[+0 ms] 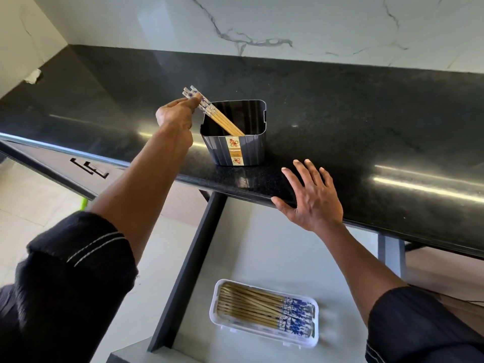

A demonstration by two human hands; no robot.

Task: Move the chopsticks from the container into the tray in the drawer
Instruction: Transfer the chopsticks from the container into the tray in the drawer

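- The left hand [175, 114] reaches out over the glossy black speckled stone tabletop [340, 106], its fingers [195, 100] pinched narrowly around the patterned upper ends of a small bundle of pale wooden chopsticks [222, 120].
- That bundle leans to the left, its lower tips down inside the dark grey ribbed square plastic container [237, 150], which stands near the front edge of the tabletop and carries a flowered label strip.
- Below the tabletop edge, the open drawer with a pale grey floor [262, 244] holds a clear rectangular plastic tray [315, 334]; a layer of blue-and-white-ended wooden chopsticks [256, 306] lies flat in it.
- The right hand [313, 201] rests flat on the tabletop's front edge, fingers spread wide, holding nothing, just right of the container.
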